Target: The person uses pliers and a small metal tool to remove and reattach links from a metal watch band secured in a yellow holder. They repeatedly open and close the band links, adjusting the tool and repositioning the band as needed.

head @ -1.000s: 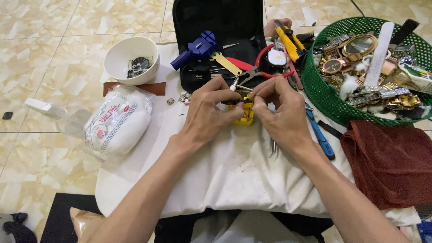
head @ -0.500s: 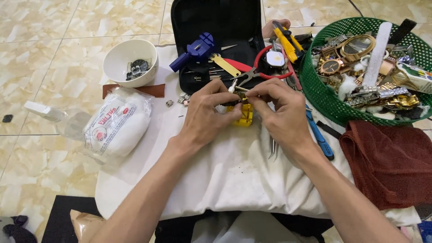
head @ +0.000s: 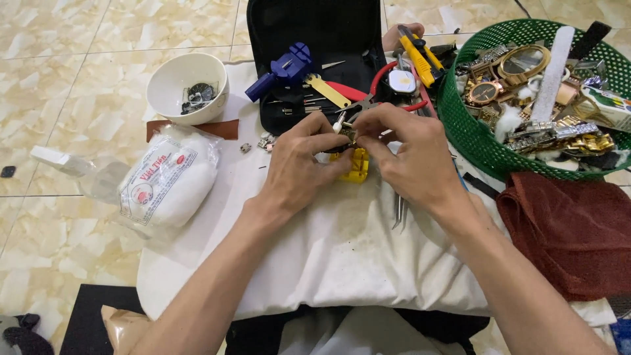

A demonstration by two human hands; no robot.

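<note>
Yellow plastic holder block [head: 358, 164] sits on the white cloth [head: 342, 250] just below the small watch part [head: 347, 135], which both the left hand [head: 299, 167] and right hand [head: 411, 161] seemingly pinch between closed fingers, equally near.

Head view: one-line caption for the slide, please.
Both hands, left hand and right hand, pinch a small metal part above a yellow holder block on white cloth.
</note>
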